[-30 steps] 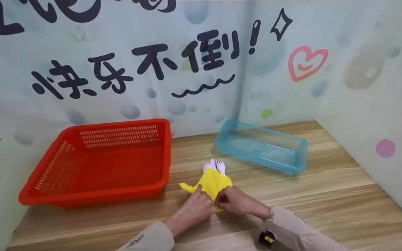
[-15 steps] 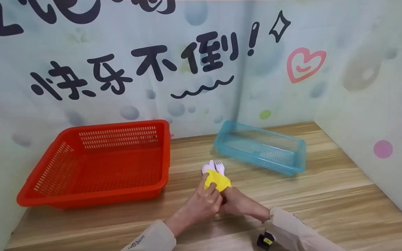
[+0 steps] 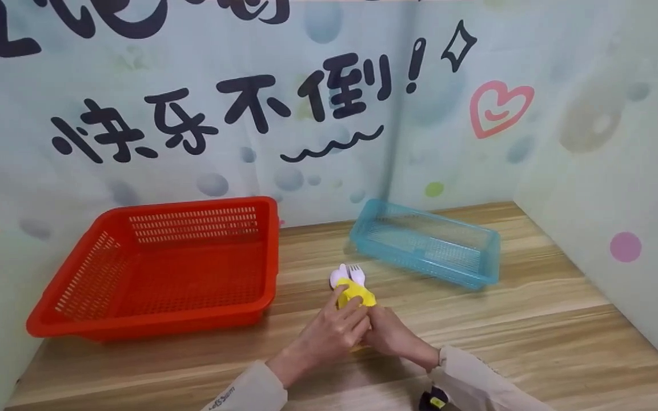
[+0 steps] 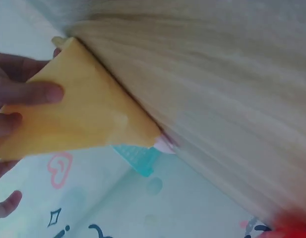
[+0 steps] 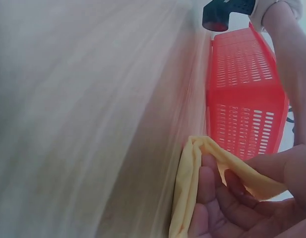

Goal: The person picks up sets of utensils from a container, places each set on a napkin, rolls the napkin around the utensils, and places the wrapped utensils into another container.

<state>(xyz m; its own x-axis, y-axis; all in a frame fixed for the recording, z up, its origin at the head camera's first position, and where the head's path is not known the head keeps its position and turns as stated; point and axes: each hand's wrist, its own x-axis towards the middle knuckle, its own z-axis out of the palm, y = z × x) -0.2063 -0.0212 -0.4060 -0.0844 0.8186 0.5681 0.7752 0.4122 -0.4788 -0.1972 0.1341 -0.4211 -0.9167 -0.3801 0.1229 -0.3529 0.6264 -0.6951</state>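
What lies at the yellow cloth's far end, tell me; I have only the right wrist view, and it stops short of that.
Observer: Pale cutlery, including a fork, pokes out of the yellow cloth there.
Operator: Now name anything else on the table that I'm missing.
Observer: A blue basket stands toward the back, on the person's right.
Operator: Finish with the back wall above it.
Observer: A pink heart with a smile is drawn there, slightly right of the basket's middle.
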